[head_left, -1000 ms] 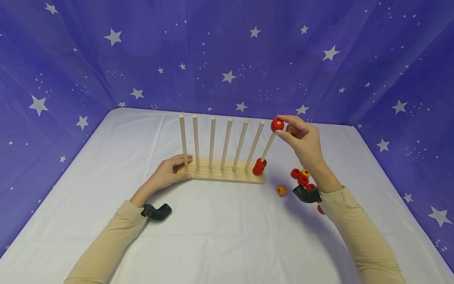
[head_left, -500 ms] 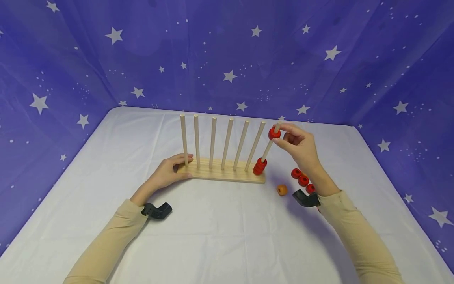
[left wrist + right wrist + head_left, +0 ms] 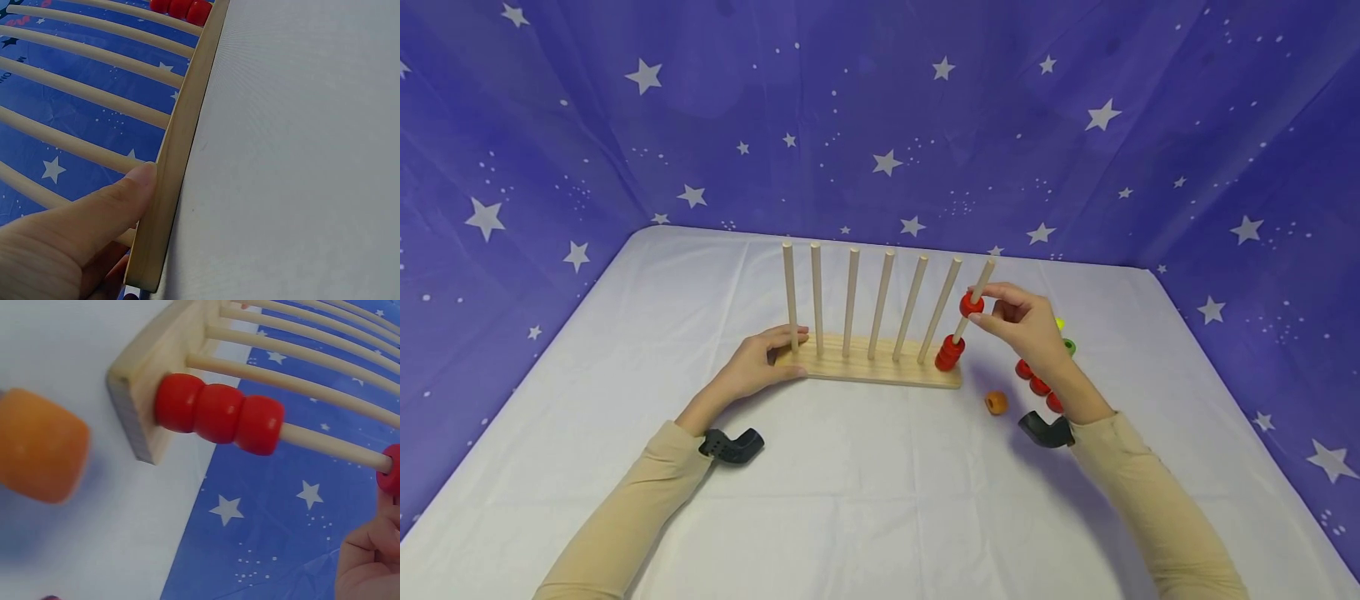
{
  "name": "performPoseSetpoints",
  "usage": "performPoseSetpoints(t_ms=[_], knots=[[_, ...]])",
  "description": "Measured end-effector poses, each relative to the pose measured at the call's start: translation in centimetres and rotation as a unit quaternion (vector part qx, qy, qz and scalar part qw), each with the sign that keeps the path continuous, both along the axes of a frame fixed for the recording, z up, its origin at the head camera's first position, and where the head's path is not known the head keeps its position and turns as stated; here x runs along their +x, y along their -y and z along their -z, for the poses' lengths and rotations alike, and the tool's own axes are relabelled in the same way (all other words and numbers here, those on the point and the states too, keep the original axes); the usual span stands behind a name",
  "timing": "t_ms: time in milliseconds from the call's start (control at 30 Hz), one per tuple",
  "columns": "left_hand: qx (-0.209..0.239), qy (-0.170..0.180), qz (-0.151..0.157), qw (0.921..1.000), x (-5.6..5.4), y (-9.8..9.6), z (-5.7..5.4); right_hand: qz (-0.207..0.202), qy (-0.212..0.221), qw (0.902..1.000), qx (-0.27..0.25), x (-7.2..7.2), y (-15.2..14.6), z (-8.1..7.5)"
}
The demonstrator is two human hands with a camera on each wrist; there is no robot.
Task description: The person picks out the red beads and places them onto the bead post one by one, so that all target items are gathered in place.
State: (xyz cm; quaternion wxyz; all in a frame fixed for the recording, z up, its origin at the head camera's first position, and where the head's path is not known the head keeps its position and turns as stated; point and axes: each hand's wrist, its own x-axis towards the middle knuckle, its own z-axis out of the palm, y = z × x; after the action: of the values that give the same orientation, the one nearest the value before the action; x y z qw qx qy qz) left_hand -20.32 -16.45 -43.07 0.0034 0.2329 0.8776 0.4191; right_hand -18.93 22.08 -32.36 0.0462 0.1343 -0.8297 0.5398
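A wooden peg rack [image 3: 880,373] with a row of upright pegs stands on the table. My left hand [image 3: 756,367] grips its left end; in the left wrist view the thumb [image 3: 112,200] lies against the base's edge, the other fingers mostly hidden. At the rightmost peg, my right hand [image 3: 1022,321] pinches a red bead [image 3: 972,305] threaded partway down it. Below that bead, 3 red beads [image 3: 219,414] are stacked against the base, with bare peg between. An orange bead [image 3: 996,403] lies on the table right of the rack.
Several loose red beads [image 3: 1040,385] lie under and beside my right wrist, partly hidden. Behind it show a green bead [image 3: 1070,347] and a bit of yellow [image 3: 1060,323]. A white cloth [image 3: 850,500] covers the table; a blue starry curtain [image 3: 880,125] hangs behind.
My right hand has brought the red bead from the rightmost peg's tip down to about its middle. The left hand and rack have stayed put.
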Motion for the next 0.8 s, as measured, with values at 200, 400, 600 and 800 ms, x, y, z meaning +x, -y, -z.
performPoseSetpoints(t_ms=[200,400,600,800], knots=[[0.0,-0.003,0.001,1.0,0.0,0.0,0.0,0.0,0.019,0.9991,0.036,0.0,-0.2,0.8],[0.003,-0.002,0.001,1.0,0.0,0.0,0.1,-0.004,0.034,0.9976,0.06,-0.3,-0.3,1.4],[0.007,0.001,0.002,1.0,0.0,0.0,0.1,-0.016,0.03,0.9966,0.075,-0.3,-0.2,1.9],[0.009,0.003,0.002,0.9999,-0.1,0.0,0.2,-0.021,0.03,0.996,0.081,-0.3,-0.1,2.2]])
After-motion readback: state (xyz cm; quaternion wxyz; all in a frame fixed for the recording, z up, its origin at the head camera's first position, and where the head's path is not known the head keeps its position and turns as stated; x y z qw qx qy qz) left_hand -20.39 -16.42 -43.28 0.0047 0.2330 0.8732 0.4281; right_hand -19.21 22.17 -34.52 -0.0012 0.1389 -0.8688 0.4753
